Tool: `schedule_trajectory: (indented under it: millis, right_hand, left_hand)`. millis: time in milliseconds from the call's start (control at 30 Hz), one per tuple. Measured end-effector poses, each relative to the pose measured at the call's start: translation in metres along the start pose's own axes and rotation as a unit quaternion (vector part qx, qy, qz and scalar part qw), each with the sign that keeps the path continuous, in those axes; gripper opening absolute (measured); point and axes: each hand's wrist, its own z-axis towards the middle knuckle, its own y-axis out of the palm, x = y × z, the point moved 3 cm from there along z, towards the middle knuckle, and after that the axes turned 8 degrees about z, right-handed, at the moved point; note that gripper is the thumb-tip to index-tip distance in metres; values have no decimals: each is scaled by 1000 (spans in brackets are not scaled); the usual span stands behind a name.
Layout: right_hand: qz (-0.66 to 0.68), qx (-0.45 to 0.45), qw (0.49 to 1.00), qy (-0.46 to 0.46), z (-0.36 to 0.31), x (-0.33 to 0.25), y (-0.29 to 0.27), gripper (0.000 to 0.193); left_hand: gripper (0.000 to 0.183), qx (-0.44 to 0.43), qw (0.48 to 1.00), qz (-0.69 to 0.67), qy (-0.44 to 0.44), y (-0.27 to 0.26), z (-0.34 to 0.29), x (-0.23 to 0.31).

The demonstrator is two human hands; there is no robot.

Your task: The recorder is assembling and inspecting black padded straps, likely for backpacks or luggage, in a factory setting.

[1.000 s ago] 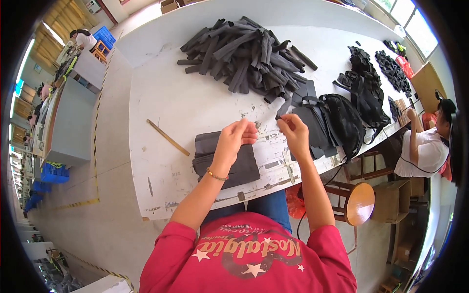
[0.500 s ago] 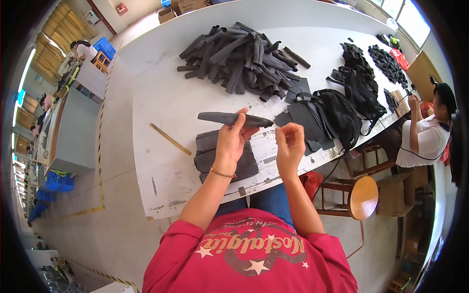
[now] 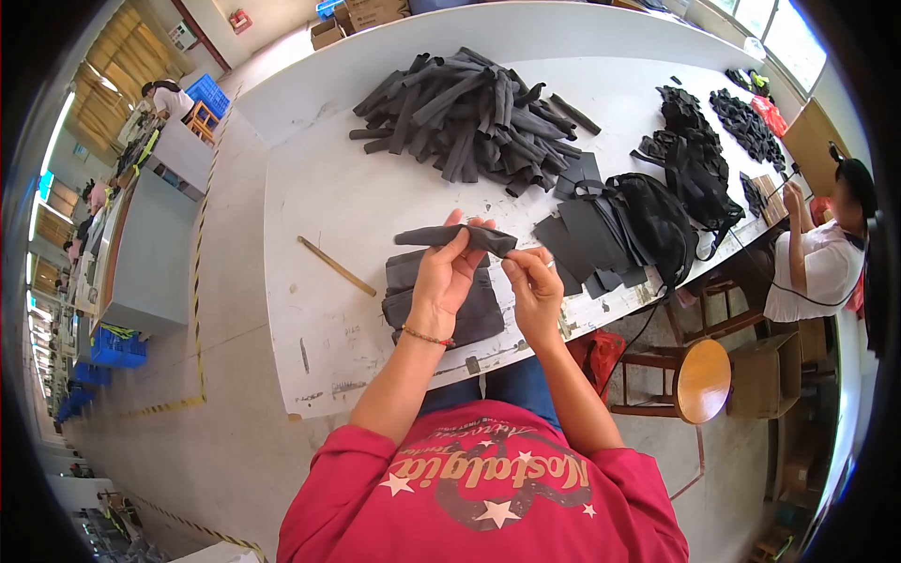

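Note:
My left hand (image 3: 449, 272) is closed around the middle of a dark grey fabric tube (image 3: 422, 235), its thumb lying on top. At the tube's right end, my right hand (image 3: 537, 293) pinches the cloth between thumb and fingers. Both hands are above the white table (image 3: 314, 202). Below and behind my left hand lies a stack of folded dark cloth pieces (image 3: 479, 314). A large heap of similar dark fabric tubes (image 3: 460, 117) rests at the far side.
A wooden strip (image 3: 336, 266) lies at the left. Flat dark sheets (image 3: 577, 239), a black backpack (image 3: 652, 225) and black fabric pieces (image 3: 690, 131) are at the right. A seated co-worker (image 3: 812, 263) works beyond them. A round wooden stool (image 3: 702, 380) stands beside the table.
My right hand has come in from the right and now grips the tube's right end, which was free before. The tube is more bent and crumpled around my left hand.

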Motion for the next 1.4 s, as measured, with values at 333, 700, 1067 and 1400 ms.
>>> schedule_trajectory:
  millis: [333, 700, 1067, 1400]
  right_hand:
    - [-63, -12, 998, 9, -2, 1, 3, 13]
    - [-726, -236, 640, -87, 33, 132, -79, 18]
    - [-575, -191, 795, -24, 47, 100, -101, 20]
    - [-249, -255, 932, 68, 20, -19, -46, 30]
  left_hand:
    - [26, -29, 999, 24, -24, 0, -12, -5]
    - [23, 86, 987, 135, 11, -21, -4, 35]
    - [27, 73, 994, 82, -10, -30, -6, 48]
    - [26, 112, 991, 76, -14, -34, 4, 46]
